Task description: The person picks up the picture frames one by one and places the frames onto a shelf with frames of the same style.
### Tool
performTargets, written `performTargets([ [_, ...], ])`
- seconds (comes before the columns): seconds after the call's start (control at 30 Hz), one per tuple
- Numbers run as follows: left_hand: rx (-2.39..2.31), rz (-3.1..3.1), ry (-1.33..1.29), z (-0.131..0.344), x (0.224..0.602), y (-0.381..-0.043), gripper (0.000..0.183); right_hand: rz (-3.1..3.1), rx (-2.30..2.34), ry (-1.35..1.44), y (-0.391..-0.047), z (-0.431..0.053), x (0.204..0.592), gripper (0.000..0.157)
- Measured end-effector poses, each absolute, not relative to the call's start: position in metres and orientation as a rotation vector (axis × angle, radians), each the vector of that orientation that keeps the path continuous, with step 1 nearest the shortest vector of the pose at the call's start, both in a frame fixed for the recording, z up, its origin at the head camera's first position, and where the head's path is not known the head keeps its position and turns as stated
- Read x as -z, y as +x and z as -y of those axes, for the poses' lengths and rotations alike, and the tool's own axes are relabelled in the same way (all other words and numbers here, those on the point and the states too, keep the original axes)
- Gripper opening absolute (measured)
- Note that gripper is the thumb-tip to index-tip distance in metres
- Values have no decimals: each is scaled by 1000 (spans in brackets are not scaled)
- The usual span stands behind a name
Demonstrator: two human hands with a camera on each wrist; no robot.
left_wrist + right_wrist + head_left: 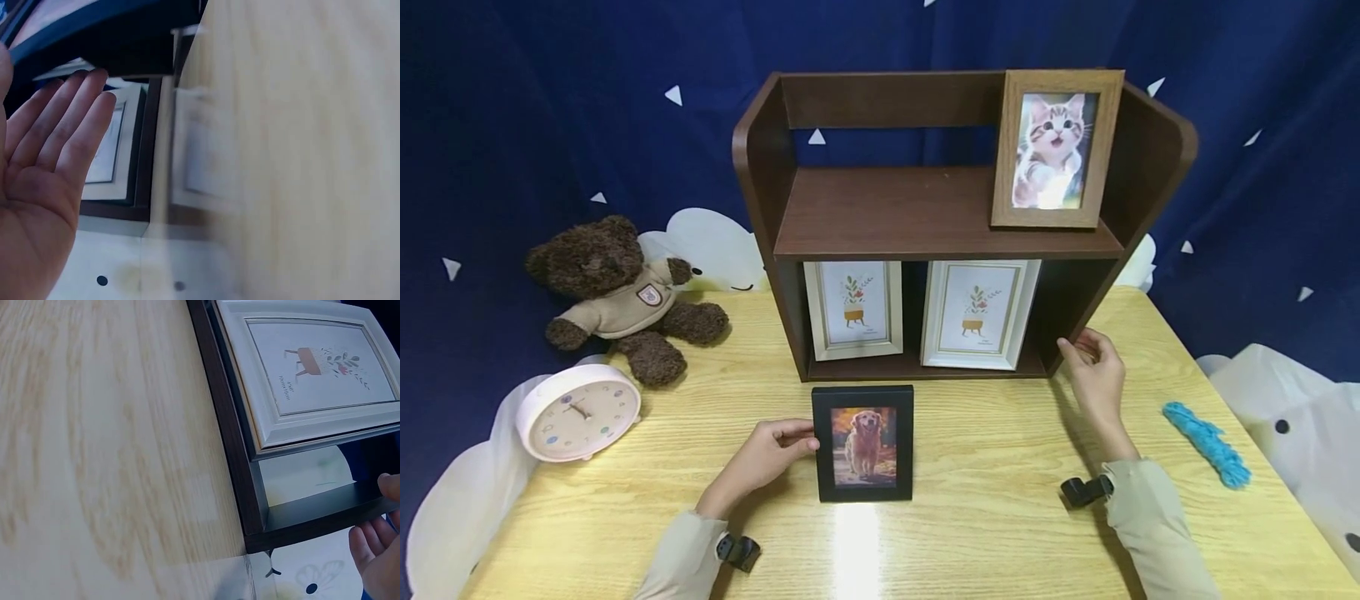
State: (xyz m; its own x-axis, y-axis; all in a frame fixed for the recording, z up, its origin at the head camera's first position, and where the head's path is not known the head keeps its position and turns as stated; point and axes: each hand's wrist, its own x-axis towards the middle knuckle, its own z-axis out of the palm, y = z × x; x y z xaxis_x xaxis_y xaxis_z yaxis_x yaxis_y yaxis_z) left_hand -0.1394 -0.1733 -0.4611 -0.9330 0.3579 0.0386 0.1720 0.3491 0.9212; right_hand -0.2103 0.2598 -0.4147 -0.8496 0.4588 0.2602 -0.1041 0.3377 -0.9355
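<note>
Left grip [767,457] pinches the left edge of a black frame [865,446] with a golden dog photo, thumb in front, fingers behind and fairly straight in the left wrist view. Frame is upright over the desk [1000,454], in front of the dark brown shelf [887,208], picture facing the person; can't tell if its base touches down. Right grip [1097,379] pinches the shelf's right side panel low down, thumb on the inner side, fingertips outside. Lower compartment: cream frame [853,308] left, white frame [977,317] right, both with potted-plant prints, gap between. Upper board: wooden frame [1056,150] with kitten picture, right end. Teddy bear [617,296] sits left of shelf, pink clock [580,412] just in front of it. Blue cord bundle [1206,443] lies at far right, near the right forearm.
</note>
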Motion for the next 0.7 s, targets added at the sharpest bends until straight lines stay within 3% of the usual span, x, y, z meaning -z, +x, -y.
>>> performTargets([
  [0.7, -1786, -2013, 501, 171, 472, -142, 45, 2003, -1614, -363, -216, -268, 421, 21],
])
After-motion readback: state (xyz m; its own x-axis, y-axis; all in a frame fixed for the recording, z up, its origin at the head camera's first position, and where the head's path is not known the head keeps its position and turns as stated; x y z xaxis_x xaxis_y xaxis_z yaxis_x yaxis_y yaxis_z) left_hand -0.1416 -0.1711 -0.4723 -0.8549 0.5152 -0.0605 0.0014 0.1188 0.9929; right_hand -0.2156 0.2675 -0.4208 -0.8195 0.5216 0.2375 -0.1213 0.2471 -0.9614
